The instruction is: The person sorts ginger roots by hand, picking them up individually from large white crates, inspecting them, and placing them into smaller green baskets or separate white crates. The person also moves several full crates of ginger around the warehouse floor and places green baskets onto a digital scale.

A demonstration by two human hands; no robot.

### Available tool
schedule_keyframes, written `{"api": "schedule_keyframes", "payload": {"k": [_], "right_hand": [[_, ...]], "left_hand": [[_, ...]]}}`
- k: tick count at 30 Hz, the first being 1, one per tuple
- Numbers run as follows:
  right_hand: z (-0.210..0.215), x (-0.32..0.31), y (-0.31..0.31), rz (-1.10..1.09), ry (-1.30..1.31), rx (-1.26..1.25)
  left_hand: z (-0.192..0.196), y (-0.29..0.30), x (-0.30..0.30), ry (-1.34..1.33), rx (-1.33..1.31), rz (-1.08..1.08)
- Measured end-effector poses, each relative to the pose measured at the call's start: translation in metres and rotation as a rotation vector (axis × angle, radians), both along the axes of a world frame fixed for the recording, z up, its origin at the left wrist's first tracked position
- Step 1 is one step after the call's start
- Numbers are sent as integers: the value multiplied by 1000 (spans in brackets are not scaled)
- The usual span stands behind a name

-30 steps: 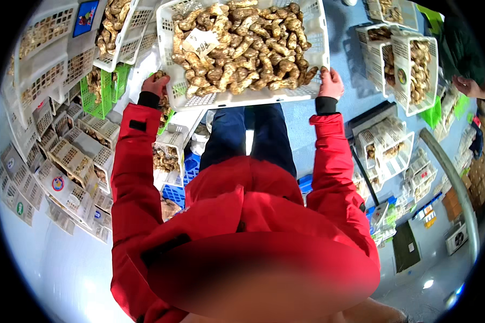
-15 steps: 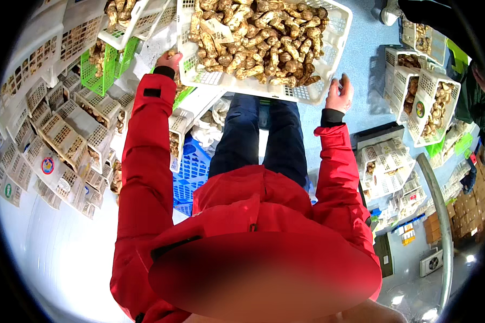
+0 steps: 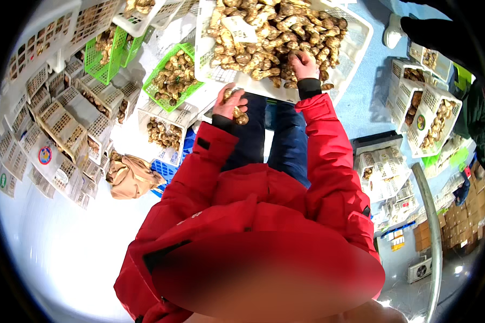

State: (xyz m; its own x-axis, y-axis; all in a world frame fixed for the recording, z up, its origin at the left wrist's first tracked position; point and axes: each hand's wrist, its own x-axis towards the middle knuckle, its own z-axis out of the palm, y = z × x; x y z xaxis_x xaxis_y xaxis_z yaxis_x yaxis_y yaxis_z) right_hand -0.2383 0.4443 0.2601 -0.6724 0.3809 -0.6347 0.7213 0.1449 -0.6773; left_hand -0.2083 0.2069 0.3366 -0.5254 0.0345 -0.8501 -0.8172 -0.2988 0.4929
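A large white plastic crate (image 3: 357,46) in front of me holds a heap of brown-capped, thick-stemmed mushrooms (image 3: 248,59). A small paper label (image 3: 240,30) lies on the heap. My right hand (image 3: 306,65) reaches over the near side of the crate, its fingers bent down and closed around a mushroom in the pile, mostly hidden by the fingers. Just outside the crate's near left corner, above my legs, my left hand (image 3: 230,103) is closed on mushrooms; brown caps and pale stems show between and below its fingers.
Left of the crate, a green basket (image 3: 190,92) holds smaller mushrooms, with a white crate (image 3: 172,155) of mushrooms nearer me. Stacked white crates (image 3: 64,134) line the far left. More crates (image 3: 442,97) stand on the blue floor at right, near another person's shoe (image 3: 394,32).
My left hand has left the crate's left side and come inward, now with mushrooms. My right hand has gone from the crate's right corner onto the heap. The crate appears farther right.
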Motion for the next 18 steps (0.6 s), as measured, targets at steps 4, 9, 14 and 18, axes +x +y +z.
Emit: {"api": "schedule_keyframes", "payload": {"k": [4, 9, 14, 18], "right_hand": [[-18, 10, 0, -45, -7, -182], [-22, 5, -21, 97, 172, 272], [38, -76, -65, 367, 515, 462], [17, -109, -72, 473, 372, 543]], "left_hand": [[11, 8, -14, -101, -116, -77], [-6, -13, -11, -166, -60, -15], [-15, -23, -1, -168, 7, -11], [-3, -12, -7, -137, 33, -9]]}}
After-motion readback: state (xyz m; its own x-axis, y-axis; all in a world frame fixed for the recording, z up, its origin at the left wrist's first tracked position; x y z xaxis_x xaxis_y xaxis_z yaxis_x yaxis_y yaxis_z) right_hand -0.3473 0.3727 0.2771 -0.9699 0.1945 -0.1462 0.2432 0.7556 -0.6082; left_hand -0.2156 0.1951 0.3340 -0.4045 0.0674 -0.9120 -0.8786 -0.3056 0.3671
